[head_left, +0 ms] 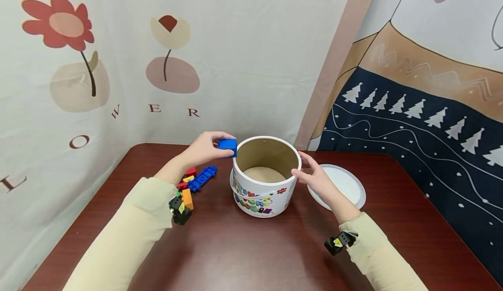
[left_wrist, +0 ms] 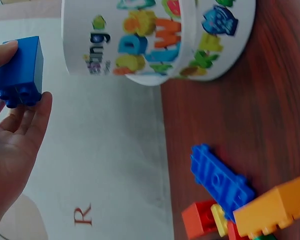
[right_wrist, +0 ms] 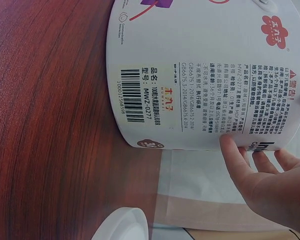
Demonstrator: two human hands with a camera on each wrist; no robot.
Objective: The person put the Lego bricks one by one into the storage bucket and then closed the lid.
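Note:
A blue toy brick is pinched between the thumb and fingers of my left hand, beside the bucket's left rim. In the left wrist view the brick shows its studs toward the palm side. The white round bucket, printed with colourful pictures, stands upright and uncovered; its tan floor shows, with nothing lying on it. My right hand holds the bucket's right side near the rim, thumb at the edge. In the right wrist view its fingers touch the bucket wall by the printed label.
Left of the bucket lies a pile of toy bricks: a long blue piece, an orange brick, red, yellow and green ones partly hidden by the left arm. A white round lid rests on the brown table, right of the bucket.

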